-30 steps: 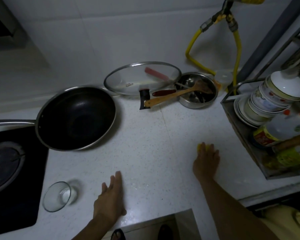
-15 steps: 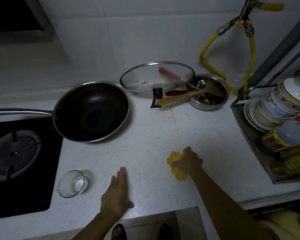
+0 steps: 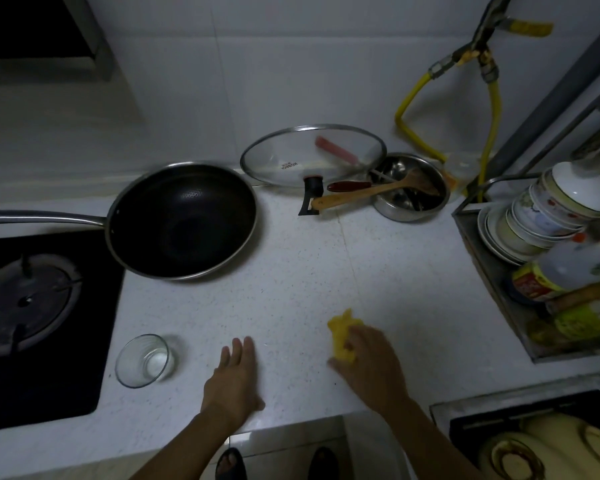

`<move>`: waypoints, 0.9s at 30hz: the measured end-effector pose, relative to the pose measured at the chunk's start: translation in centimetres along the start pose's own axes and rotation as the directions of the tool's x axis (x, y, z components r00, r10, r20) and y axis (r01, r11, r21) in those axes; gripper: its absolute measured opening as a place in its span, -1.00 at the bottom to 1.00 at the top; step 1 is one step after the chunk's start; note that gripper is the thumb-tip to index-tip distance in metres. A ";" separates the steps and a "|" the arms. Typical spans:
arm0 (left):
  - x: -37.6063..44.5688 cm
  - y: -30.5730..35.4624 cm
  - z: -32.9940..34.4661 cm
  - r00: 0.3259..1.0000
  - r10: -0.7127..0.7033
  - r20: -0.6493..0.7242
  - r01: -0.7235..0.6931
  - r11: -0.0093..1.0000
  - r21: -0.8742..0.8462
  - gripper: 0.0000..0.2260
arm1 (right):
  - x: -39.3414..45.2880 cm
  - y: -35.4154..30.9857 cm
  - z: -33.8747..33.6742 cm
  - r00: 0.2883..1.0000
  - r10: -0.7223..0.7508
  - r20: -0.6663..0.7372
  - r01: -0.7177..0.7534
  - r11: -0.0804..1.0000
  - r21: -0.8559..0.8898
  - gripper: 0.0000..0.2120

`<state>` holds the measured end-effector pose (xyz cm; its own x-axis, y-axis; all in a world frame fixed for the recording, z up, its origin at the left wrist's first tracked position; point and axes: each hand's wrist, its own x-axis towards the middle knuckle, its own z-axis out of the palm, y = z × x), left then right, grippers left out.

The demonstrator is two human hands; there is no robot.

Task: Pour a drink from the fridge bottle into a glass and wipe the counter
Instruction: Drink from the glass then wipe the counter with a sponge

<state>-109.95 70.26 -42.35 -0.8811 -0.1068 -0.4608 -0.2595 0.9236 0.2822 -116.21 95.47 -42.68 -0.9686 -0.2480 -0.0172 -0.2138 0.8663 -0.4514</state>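
Observation:
A clear glass with a little liquid in it stands on the white speckled counter, beside the hob. My left hand lies flat on the counter with its fingers together, a short way right of the glass. My right hand presses a crumpled yellow cloth onto the counter near the front edge. Part of the cloth sticks out past my fingers. No bottle from the fridge shows in this view.
A black wok sits behind the glass, its handle over the gas hob. A glass lid, a steel pot with a wooden spatula stand at the back. A dish rack with bowls and bottles fills the right side.
My right hand has swept the yellow cloth leftward across the counter, then drawn it slightly back toward the front edge. My left hand has stayed flat in place.

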 end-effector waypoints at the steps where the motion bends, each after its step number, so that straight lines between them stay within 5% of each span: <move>1: 0.0 -0.1 0.0 1.000 0.001 0.002 -0.001 1.000 0.004 0.07 | -0.7 0.2 1.0 0.997 -0.072 0.030 0.074 0.995 -0.061 -0.61; 5: 0.1 -0.2 0.4 1.000 0.009 -0.003 -0.009 1.000 0.026 0.07 | 0.2 0.2 1.7 0.997 0.031 -0.076 -0.036 0.997 -0.072 -0.62; 13: 0.3 -0.8 1.0 0.999 0.005 -0.047 -0.008 0.999 -0.048 0.12 | 1.2 -0.4 5.4 0.974 0.099 0.204 -0.013 0.922 -0.386 -0.43; 16: 0.2 -1.2 1.1 0.997 -0.027 -0.068 0.020 0.993 -0.114 0.23 | 1.4 -4.1 6.1 0.984 0.084 0.156 -0.032 0.951 -0.309 -0.37; 20: 0.1 -1.7 1.2 0.986 -0.144 -0.084 0.128 0.977 -0.170 0.30 | 2.2 -10.0 8.7 0.963 -0.127 0.238 0.193 0.940 -0.281 -0.36; 24: 0.1 -2.1 1.5 0.983 -0.122 -0.136 0.094 0.977 -0.192 0.21 | 3.6 -14.2 10.9 0.875 -0.291 0.387 0.421 0.852 -0.310 0.03; 27: -0.1 -2.0 1.2 0.982 -0.121 -0.145 0.089 0.974 -0.208 0.28 | 4.2 -14.4 11.8 0.822 -0.392 0.414 0.516 0.819 -0.250 0.12</move>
<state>-108.87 68.86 -43.89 -0.8913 -0.2702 -0.3642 -0.4137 0.8134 0.4089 -115.75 76.85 -46.74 -0.6599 -0.7225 -0.2062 -0.7068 0.6900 -0.1560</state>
